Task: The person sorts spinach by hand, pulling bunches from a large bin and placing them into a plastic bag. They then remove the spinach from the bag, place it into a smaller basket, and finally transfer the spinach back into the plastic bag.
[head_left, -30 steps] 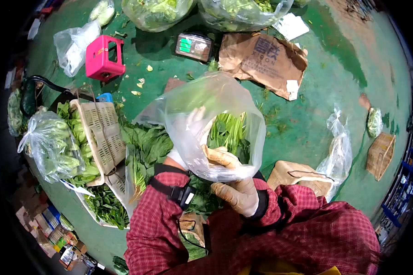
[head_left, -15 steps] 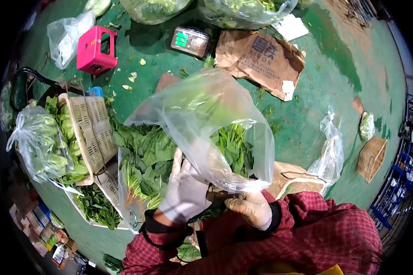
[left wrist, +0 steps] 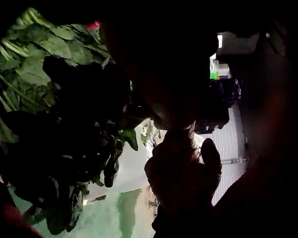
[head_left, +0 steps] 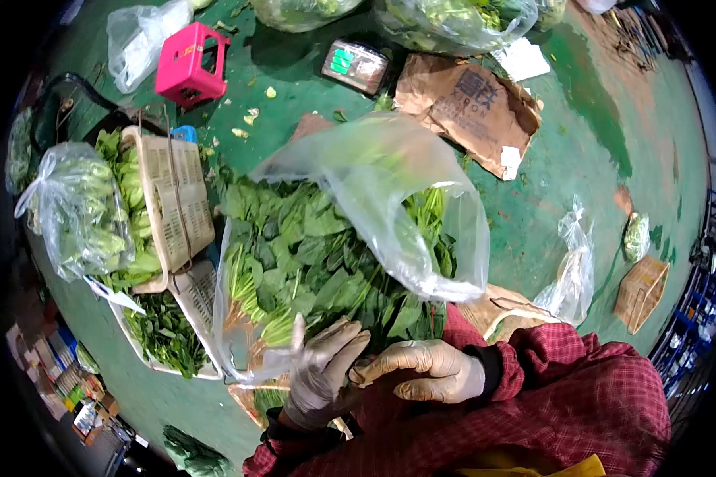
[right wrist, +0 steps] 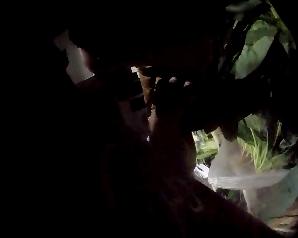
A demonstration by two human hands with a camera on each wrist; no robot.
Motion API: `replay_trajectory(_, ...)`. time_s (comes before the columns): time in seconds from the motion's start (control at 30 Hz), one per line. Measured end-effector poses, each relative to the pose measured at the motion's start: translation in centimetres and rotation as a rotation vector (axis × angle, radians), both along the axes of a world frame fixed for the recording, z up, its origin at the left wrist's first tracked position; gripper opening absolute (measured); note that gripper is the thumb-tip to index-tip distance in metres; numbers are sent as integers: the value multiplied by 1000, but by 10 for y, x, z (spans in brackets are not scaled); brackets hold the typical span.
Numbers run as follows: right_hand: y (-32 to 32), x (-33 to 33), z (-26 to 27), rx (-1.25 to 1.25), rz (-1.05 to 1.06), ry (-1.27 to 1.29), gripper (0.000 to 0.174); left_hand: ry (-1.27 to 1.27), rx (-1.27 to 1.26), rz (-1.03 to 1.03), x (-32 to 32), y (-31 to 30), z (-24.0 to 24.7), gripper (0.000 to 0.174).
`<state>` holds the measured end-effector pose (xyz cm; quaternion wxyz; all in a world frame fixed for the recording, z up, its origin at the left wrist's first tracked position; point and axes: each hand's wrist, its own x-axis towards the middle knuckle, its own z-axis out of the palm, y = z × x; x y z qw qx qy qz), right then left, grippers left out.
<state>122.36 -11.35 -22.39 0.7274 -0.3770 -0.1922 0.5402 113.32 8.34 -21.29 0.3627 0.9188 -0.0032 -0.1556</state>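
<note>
Both hands wear pale, stained gloves and meet low in the head view. The left hand has its fingers spread and loosely bent. Reaching toward it, the right hand has bent fingers whose tips touch or lie beside the left hand, with its thumb apart below; no held thing shows. Just beyond them lies a pile of leafy greens. A clear plastic bag lies over the right part of the greens, its mouth facing the person. Both wrist views are very dark; leaves show beside the hands.
Left stand plastic crates of greens and a bagged bundle. Farther off are a pink stool, a scale-like box, brown paper and large bags of vegetables. A basket stands right.
Both hands have come out of the bag's mouth and drawn back toward the body, meeting below the greens. The bag has sagged to the right, and more of the leaves show.
</note>
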Motion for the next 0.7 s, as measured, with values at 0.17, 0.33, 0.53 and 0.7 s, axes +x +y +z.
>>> replay_trajectory(0.17,-5,-11,8,-143,277,-233,35,-154,37,223,-45,6,16,26)
replay_trajectory(0.33,2,-25,34,-199,422,-370,38,-156,8,370,-97,3,23,33)
replay_trajectory(0.53,25,-43,79,-303,595,-697,41,-165,-29,414,-145,1,37,30)
replay_trajectory(0.7,39,-76,101,-382,689,-793,43,-40,-68,477,-176,18,61,30)
